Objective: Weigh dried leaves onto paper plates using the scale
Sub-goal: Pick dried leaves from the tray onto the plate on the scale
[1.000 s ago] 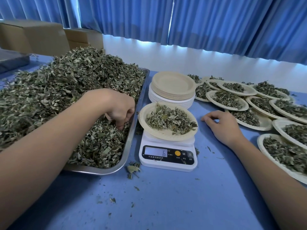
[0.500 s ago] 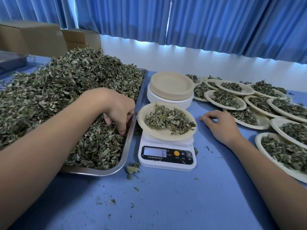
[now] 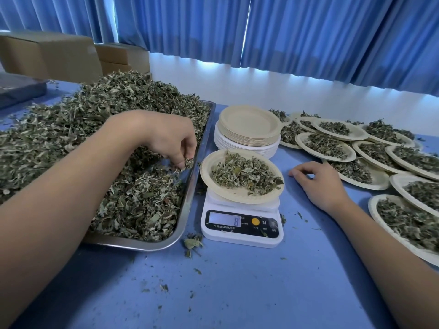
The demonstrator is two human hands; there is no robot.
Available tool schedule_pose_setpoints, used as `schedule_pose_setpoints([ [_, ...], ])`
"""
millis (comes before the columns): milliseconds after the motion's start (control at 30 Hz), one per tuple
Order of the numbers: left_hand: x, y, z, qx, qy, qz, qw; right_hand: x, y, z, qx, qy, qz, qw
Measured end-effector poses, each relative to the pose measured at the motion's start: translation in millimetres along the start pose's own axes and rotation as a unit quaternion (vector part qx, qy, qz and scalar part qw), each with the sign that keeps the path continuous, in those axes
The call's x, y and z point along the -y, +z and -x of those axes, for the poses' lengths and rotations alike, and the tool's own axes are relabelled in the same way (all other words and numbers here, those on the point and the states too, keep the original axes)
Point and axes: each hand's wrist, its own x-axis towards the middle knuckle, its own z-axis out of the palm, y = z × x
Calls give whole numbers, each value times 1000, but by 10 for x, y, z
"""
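Many plates (image 3: 357, 134) are filled; one on the scale (image 3: 242, 231) seems unfinished: leaves (image 3: 188, 162) are pinched by the left hand (image 3: 171, 138), right hand (image 3: 318, 181) relaxed.

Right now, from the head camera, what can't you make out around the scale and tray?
Head view only:
- Scale: the small print beside the digit on its display is too small to read.
- Left hand: its fingers hide how many dried leaves it pinches.
- Tray: the leaf pile buries its far rim and left end.
- Filled plates: the right edge cuts them off.
- Stack of empty plates: layers too fine to count.
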Motion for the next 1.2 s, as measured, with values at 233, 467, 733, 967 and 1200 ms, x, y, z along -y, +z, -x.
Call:
schedule_pose_setpoints([
  [233, 17, -57, 21, -19, -8, 22, 1000, -1, -5, -5, -1, 0, 5, 1000],
  [467, -67, -83, 77, -70, 34, 11, 997, 34, -12, 11, 2, 9, -9, 1000],
  [733, -194, -43, 102, 22, -62, -40, 997, 59, -12, 25, 3, 6, -10, 1000],
  [967, -258, 44, -32, -148, -68, 80, 983, 275, -35, 64, 4, 34, -215, 976],
  [1200, -362, 261, -185, -148, -83, 95, 981, 395, -94, 72, 159, 123, -304, 931],
])
